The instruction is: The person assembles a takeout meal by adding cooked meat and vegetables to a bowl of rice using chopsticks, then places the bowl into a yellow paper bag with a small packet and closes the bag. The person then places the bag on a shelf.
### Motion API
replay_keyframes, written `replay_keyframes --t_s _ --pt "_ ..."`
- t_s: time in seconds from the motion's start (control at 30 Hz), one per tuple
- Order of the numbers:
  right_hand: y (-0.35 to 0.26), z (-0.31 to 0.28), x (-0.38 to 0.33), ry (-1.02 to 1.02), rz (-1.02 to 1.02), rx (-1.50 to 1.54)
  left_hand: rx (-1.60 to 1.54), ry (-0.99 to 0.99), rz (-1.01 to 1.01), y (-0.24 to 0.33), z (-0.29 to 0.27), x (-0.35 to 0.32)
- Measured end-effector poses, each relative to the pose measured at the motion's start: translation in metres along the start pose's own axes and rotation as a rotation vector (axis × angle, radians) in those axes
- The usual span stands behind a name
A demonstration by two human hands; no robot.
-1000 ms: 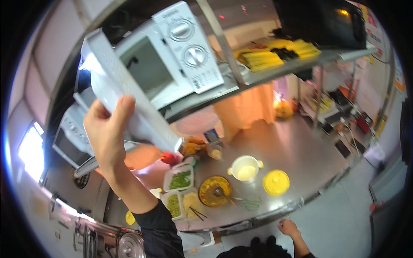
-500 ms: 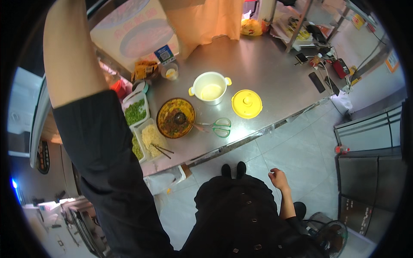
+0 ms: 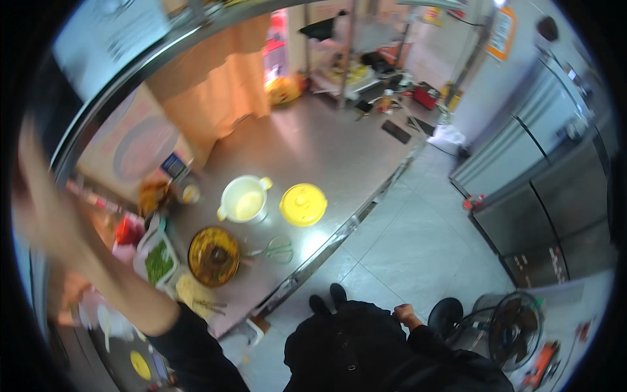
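Observation:
My left arm reaches up along the left side, and my left hand (image 3: 31, 173) is smeared by motion near the picture's edge, so its fingers cannot be read. My right hand (image 3: 406, 316) hangs low beside my dark clothing, its fingers curled in, with nothing visible in them. On the steel counter stands a white pot (image 3: 258, 213) with yellow handles, uncovered and pale inside. Its yellow lid (image 3: 304, 204) lies to the right. Nearer are a round bowl (image 3: 191, 256) of brown and yellow food with a dark ladle-like utensil in it, and green-handled scissors (image 3: 279, 249).
Left of the bowl are a tub (image 3: 139, 266) of chopped greens and pale shredded food (image 3: 191, 289) with dark chopsticks (image 3: 210, 306). A phone (image 3: 396, 131) lies at the counter's far right. A floor fan (image 3: 516, 330) and refrigerator (image 3: 522, 228) stand to the right.
My view has turned, so the counter things sit lower and further left. My left arm has swung lower toward the left edge. My right hand's fingers look more curled.

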State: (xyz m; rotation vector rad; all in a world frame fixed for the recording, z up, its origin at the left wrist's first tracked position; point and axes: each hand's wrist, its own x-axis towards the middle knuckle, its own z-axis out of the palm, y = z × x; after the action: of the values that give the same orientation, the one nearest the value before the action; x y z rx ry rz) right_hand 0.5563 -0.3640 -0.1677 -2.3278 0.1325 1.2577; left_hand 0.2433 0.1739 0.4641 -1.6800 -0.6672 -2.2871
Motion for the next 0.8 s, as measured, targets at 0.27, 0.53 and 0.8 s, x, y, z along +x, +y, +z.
replay_keyframes --t_s 0.27,0.53,0.8 --pt "-0.002 0.016 -0.012 0.037 -0.137 -0.068 0.163 -1.496 -1.108 0.048 -0.238 -0.472" --pt "0.010 -0.025 -0.002 0.002 -0.055 -0.069 0.343 -2.171 -1.127 0.081 -0.343 -0.598" --pt "0.013 -0.098 0.091 -0.003 -0.138 -0.158 0.392 -2.255 -1.153 0.138 -0.273 -0.615"
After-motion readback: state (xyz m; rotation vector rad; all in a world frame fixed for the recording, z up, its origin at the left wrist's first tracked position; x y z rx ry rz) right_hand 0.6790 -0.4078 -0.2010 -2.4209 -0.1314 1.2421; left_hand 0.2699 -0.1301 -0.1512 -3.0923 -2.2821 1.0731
